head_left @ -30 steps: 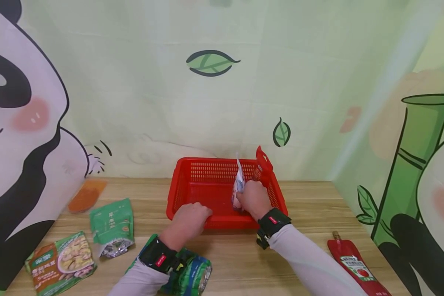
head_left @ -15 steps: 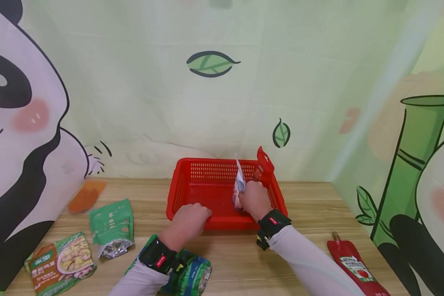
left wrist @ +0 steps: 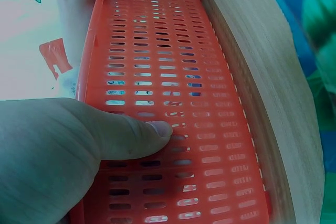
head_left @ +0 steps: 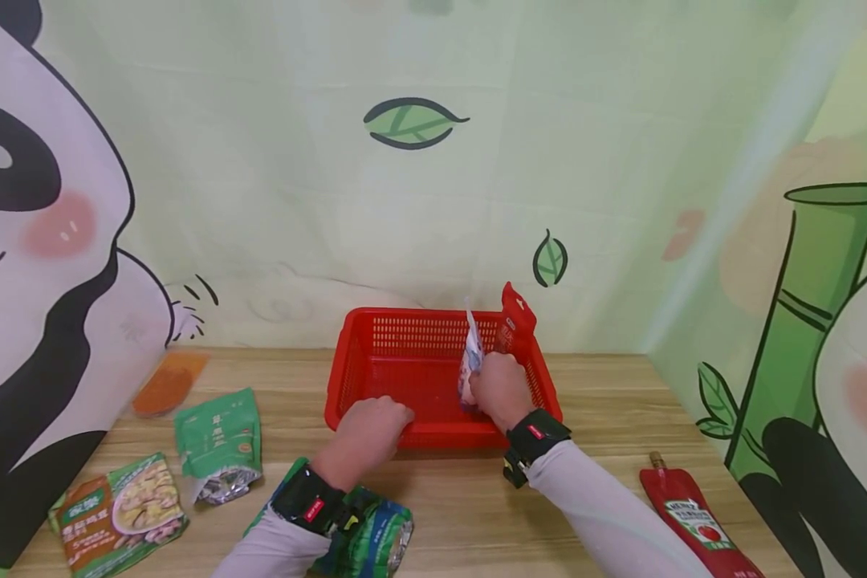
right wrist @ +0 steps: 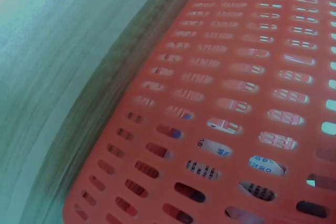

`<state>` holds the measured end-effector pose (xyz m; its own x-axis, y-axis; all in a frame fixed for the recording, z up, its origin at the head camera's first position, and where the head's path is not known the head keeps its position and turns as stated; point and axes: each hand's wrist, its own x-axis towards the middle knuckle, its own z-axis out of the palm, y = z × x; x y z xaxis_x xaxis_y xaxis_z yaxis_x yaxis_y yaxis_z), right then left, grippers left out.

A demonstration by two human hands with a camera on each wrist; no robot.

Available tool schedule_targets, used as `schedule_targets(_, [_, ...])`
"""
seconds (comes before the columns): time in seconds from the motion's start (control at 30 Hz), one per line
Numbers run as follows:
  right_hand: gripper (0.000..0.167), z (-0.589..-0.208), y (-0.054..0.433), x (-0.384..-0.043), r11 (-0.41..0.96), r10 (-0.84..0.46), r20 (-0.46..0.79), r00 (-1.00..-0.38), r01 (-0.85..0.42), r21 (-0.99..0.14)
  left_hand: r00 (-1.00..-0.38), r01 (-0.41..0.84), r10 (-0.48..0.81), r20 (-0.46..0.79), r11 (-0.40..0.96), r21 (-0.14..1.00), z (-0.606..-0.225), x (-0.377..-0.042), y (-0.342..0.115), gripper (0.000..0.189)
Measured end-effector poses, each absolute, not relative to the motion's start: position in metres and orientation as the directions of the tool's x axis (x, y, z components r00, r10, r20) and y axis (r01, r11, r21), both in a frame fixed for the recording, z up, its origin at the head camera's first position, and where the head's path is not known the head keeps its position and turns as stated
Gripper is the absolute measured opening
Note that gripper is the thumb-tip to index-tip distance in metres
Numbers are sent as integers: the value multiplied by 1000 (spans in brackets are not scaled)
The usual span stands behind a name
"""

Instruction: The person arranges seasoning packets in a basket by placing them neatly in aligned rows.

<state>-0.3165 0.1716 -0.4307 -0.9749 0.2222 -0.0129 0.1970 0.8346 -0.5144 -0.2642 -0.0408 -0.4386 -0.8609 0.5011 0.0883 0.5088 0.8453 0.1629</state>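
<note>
A red plastic basket point(head_left: 451, 437) with slotted walls stands on the table against the backdrop. My left hand point(head_left: 372, 437) grips its front rim at the left, its thumb point(left wrist: 134, 139) flat on the outer wall in the left wrist view. Inside the basket, my right hand point(head_left: 502, 389) pinches a white-and-pink printed packet point(head_left: 470, 365), held upright. Printing on that packet point(right wrist: 212, 148) shows through the slots in the right wrist view, where the wall mostly hides my right hand. Behind my right hand a red packet point(head_left: 516, 321) leans upright in the basket's right end.
Left on the table lie an orange packet point(head_left: 169, 384), a green pouch point(head_left: 218, 437) and a brown-and-green food packet point(head_left: 119, 514). A green-and-blue packet point(head_left: 383, 534) lies under my left wrist. At the right lies a red Heinz ketchup pouch point(head_left: 694, 518).
My right hand and the white-and-pink packet have shifted slightly to the right inside the basket. The left hand stays at the front rim.
</note>
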Motion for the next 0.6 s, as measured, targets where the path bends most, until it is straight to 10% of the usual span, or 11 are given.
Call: schedule_targets(0.6, [30,-433,173,-316,851,211,-2,-978,184,-491,-855,518,510,92,838,173,-436,-263,-41,30])
